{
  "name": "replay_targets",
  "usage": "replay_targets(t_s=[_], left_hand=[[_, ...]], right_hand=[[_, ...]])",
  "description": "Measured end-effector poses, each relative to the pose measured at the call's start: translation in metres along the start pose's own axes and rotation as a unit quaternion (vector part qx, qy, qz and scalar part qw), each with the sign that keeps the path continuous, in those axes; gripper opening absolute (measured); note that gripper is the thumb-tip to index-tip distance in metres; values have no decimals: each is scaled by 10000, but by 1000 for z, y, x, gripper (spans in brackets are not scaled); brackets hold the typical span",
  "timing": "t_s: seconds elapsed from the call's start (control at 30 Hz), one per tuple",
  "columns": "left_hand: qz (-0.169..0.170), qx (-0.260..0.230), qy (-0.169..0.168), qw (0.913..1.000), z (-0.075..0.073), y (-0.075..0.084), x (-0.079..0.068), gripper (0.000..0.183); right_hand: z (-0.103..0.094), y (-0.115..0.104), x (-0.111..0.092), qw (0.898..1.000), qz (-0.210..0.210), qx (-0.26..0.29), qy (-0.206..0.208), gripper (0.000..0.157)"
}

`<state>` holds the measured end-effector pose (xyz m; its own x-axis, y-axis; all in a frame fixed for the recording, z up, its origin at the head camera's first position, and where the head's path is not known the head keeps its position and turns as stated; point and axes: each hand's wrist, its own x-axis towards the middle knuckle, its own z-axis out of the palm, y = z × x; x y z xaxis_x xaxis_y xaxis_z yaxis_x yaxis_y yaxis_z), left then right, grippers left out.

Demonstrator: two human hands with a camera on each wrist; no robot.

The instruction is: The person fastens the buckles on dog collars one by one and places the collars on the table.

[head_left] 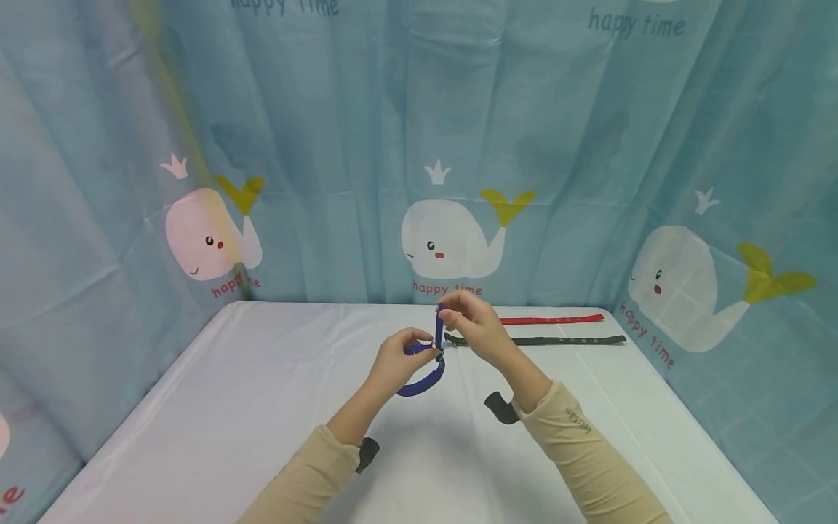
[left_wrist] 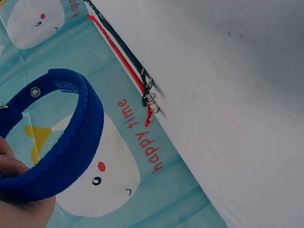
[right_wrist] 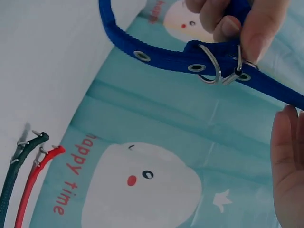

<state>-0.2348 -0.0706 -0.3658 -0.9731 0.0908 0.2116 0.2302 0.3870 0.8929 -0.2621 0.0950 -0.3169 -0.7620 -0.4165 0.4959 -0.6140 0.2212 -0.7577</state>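
Observation:
A blue pet collar (head_left: 422,384), bent into a loop, is held up in both hands above the table. My left hand (head_left: 396,362) pinches it beside the metal buckle and D-ring (right_wrist: 213,66). Higher and to the right, my right hand (head_left: 476,329) pinches the upright strap near its top end. In the right wrist view, several metal eyelets (right_wrist: 141,56) line the strap, and one strap passes along the buckle. The left wrist view shows the round loop of the blue collar (left_wrist: 90,128) with the left fingers at its lower side. The right fingertips' grip lies outside the right wrist view.
A red collar (head_left: 553,320) and a dark green collar (head_left: 569,340) lie stretched out side by side at the back right of the white table (head_left: 229,407). A blue curtain (head_left: 366,145) printed with whales stands behind and along the sides.

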Motion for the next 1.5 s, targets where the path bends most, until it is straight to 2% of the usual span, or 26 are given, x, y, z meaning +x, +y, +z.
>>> replay_targets(t_s=[0.1,0.27,0.33,0.6,0.77,1.0,1.5], left_hand=[[-19,-237,-42,9997,-1,1,0,21],[87,-488,-160,9986,-1,0,0,19],[113,-495,-145,9986,-1,0,0,21],[123,-317,-16,9994,0,-1,1,21],[167,-286,-15,9994,2,-2,2,20],[176,-317,-51,9993,2,-1,0,18],[94,-475,13,9988,2,-2,-1,19]], right_hand=[[-2,-1,-1,9995,192,244,116,17],[-3,-21,-4,9990,197,359,166,17],[-3,-28,-5,9993,166,285,151,16],[-1,-33,-6,9992,216,291,159,17],[0,-30,-6,9990,297,300,159,18],[-1,-3,-1,9984,294,421,226,18],[-2,1,-4,9902,298,1173,693,21]])
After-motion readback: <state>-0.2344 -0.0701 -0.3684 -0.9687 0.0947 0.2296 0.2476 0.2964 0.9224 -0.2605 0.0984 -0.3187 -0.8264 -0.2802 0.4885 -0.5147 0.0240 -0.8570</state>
